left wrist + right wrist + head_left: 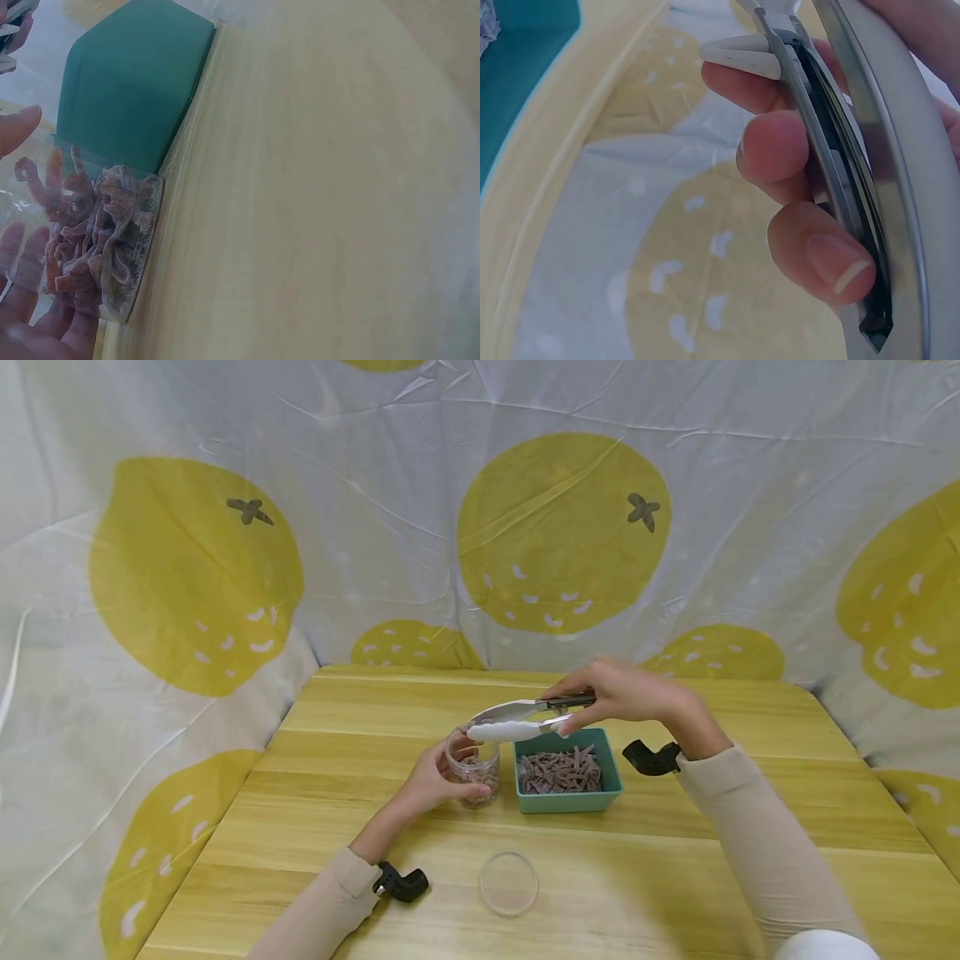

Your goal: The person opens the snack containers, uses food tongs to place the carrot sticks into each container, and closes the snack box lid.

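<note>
A clear jar (475,764) with brownish dried strips (82,232) in its lower part stands on the table, and my left hand (437,777) grips it from the side, thumb in front. My right hand (618,693) holds metal tongs (517,720) with white tips, its fingers curled round the handles in the right wrist view. The tongs' tips reach over the jar's mouth. Right of the jar sits a teal rectangular container (570,802) holding many dried strips (558,771). What lies between the tongs' tips is hard to make out.
A round clear lid (509,883) lies on the wooden table (637,877) in front of the jar. Behind the table hangs a pale curtain (405,527) printed with yellow lemons. A black wrist mount (651,758) juts from the right sleeve, near the container.
</note>
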The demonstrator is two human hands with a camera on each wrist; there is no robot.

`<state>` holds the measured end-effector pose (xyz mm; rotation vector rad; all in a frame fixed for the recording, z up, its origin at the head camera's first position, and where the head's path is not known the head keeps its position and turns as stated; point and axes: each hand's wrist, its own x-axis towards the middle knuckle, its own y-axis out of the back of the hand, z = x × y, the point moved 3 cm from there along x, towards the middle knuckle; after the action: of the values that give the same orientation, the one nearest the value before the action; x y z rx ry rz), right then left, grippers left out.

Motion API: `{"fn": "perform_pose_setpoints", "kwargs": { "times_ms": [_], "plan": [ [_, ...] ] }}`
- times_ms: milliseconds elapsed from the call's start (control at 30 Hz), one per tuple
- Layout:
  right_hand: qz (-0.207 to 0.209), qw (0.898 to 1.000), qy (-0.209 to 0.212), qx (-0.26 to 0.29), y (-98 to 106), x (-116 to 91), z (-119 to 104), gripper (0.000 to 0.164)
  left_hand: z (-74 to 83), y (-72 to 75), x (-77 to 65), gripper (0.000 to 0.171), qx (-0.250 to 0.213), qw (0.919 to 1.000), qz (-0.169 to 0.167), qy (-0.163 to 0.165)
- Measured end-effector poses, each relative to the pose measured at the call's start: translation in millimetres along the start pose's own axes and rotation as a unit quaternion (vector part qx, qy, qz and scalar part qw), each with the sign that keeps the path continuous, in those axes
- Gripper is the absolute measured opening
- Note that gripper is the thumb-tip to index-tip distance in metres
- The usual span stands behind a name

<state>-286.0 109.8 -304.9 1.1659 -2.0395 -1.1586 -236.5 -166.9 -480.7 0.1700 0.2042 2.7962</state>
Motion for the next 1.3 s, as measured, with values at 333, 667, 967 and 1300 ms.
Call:
{"fn": "perform_pose_setpoints", "kwargs": {
  "times_ms": [333, 667, 967, 1300],
  "plan": [
    [-0.006, 1.0, -0.002, -0.001, -9.1, 10.0, 1.0, 0.054, -0.8, 0.0, -0.6, 0.083, -0.004, 0.9998, 0.004, 0.019],
    [-0.011, 1.0, -0.002, 0.011, -11.7, 14.2, 0.0, 0.054, -0.8, -0.1, -0.7, 0.075, -0.002, 0.9998, 0.004, 0.02],
    [-0.007, 1.0, -0.005, -0.017, -14.4, 17.4, -6.6, 0.053, 0.0, 1.7, -2.2, 0.078, 0.001, 0.9998, 0.006, 0.018],
    [-0.003, 0.999, 0.001, -0.043, -18.1, 18.2, -12.6, 0.055, -2.3, 1.1, -1.9, 0.078, 0.003, 1.0, 0.003, 0.003]
  ]
}}
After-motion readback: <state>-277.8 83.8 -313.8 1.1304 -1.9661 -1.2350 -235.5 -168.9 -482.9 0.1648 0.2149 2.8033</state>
